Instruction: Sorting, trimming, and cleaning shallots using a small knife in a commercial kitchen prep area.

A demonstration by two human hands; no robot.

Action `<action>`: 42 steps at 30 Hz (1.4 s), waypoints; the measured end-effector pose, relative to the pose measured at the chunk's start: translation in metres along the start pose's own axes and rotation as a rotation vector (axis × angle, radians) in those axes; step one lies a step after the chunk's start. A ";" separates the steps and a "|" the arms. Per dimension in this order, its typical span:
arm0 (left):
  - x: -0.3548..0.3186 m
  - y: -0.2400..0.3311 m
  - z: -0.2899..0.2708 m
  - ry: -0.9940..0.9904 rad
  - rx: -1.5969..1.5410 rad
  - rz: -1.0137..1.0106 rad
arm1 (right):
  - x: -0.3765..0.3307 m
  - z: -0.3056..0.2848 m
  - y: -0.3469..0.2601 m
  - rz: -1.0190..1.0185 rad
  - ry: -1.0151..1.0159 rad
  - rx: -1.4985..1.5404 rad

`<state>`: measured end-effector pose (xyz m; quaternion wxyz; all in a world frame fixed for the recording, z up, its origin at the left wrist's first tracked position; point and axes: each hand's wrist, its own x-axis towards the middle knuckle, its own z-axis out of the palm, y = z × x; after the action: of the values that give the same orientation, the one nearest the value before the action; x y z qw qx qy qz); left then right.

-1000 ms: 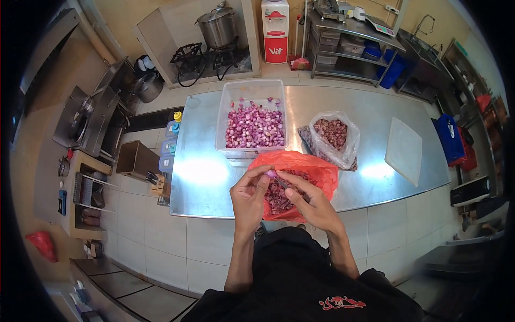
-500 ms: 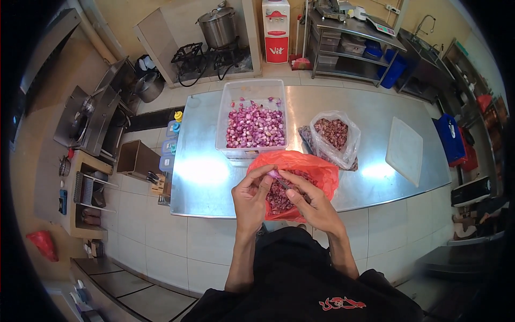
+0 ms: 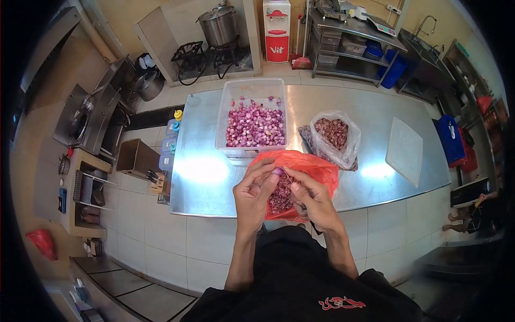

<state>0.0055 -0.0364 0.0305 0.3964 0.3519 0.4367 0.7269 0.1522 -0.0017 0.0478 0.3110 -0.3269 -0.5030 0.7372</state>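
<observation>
Over the red bag (image 3: 323,167), the left hand (image 3: 250,197) is pinching a purple shallot (image 3: 278,171). The right hand (image 3: 315,205) is curling narrowly just beside it, its grip being too small to tell.

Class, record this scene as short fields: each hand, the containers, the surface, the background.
Left hand: pinches a small purple bulb
Right hand: close to the bulb; its grip is hard to make out
Below the hands: open red bag with reddish scraps
Beyond: clear tub of purple bulbs
Right of tub: translucent bag with brownish-red bits
Surface: metal table
Background: silver pot, red-and-white dispenser
</observation>
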 end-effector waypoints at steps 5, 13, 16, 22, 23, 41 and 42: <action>0.001 0.004 0.001 0.057 -0.036 -0.138 | 0.000 0.003 -0.001 0.068 -0.018 0.166; 0.004 0.002 0.001 0.091 -0.201 -0.137 | 0.005 0.003 0.000 0.072 0.016 0.268; 0.005 -0.003 -0.001 0.098 -0.232 -0.145 | 0.005 0.006 -0.001 0.096 0.024 0.297; 0.008 -0.006 0.000 0.096 -0.208 -0.142 | 0.007 0.005 0.001 0.043 -0.009 0.185; 0.009 -0.007 0.000 0.106 -0.161 -0.100 | 0.007 0.006 0.000 0.044 -0.010 0.184; 0.019 -0.013 -0.018 0.069 -0.290 -0.283 | 0.027 -0.029 0.023 -0.081 0.166 -0.298; 0.018 -0.014 -0.016 0.070 -0.297 -0.285 | 0.028 -0.033 0.027 -0.056 0.160 -0.340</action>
<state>-0.0127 -0.0215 0.0143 0.5272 0.1988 0.3835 0.7318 0.1583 0.0296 0.0081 0.3107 -0.4183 -0.6027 0.6044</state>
